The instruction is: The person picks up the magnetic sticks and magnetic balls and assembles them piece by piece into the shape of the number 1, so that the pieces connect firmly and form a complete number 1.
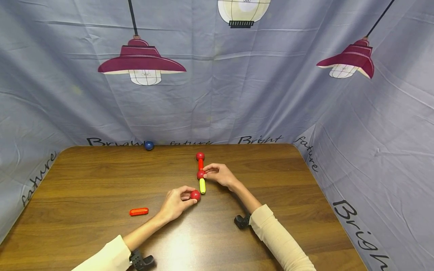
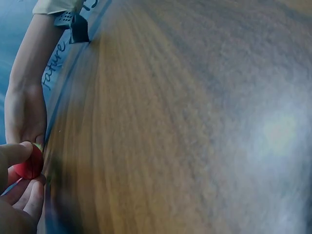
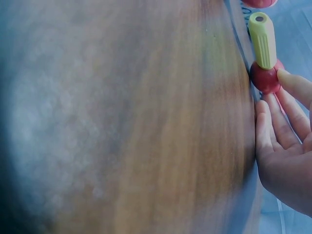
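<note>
My left hand [image 1: 173,203] pinches a loose red ball [image 1: 195,195] between thumb and fingers, just beside the near end of a yellow rod [image 1: 202,186]. In the head view that rod lies in line with a second red ball [image 1: 200,174], a red rod [image 1: 200,164] and a far red ball [image 1: 200,156]. My right hand [image 1: 222,175] grips the middle ball of this line from the right. A hole shows in the free end of the yellow rod [image 3: 263,41] in the right wrist view.
An orange-red rod [image 1: 139,211] lies on the wooden table [image 1: 101,177] left of my left hand. Near the back edge sits a blue ball [image 1: 149,145], against the printed curtain [image 1: 203,101]. Dark wrist devices [image 1: 241,221] are strapped to both arms.
</note>
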The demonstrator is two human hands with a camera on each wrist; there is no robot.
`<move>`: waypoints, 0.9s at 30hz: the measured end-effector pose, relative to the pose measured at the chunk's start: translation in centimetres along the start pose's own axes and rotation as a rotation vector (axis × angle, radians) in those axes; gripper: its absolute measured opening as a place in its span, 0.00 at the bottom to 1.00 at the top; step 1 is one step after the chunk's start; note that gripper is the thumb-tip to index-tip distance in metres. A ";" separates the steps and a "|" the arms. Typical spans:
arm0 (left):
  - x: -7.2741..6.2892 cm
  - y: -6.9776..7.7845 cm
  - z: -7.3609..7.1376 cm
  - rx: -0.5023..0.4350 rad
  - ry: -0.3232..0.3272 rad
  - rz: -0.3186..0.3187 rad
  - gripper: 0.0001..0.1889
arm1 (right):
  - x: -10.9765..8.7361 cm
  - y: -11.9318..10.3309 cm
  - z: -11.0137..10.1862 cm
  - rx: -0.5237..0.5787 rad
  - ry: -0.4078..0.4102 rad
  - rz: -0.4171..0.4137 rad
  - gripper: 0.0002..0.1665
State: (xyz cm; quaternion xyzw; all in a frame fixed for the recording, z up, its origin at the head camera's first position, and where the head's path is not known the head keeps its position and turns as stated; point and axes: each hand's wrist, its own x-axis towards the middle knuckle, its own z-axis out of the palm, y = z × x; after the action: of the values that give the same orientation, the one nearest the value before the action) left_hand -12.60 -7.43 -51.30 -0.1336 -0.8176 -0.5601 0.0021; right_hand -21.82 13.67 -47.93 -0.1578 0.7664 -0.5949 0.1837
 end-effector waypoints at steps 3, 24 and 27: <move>0.0 0.1 0.4 -0.022 -0.009 -0.009 0.15 | 0.0 -0.1 0.0 -0.005 -0.006 0.001 0.18; 0.1 -0.1 1.7 0.014 -0.012 0.012 0.15 | 1.6 3.2 -0.2 0.006 0.034 0.024 0.17; 0.2 0.0 1.7 0.014 -0.016 0.012 0.15 | 1.6 3.2 -0.1 0.012 0.038 0.027 0.16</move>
State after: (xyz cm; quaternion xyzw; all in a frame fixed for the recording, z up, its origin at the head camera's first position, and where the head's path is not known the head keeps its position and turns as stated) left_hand -12.54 -5.84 -51.94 -0.1431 -0.8207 -0.5531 -0.0002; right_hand -23.40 13.81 -51.16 -0.1352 0.7683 -0.5998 0.1781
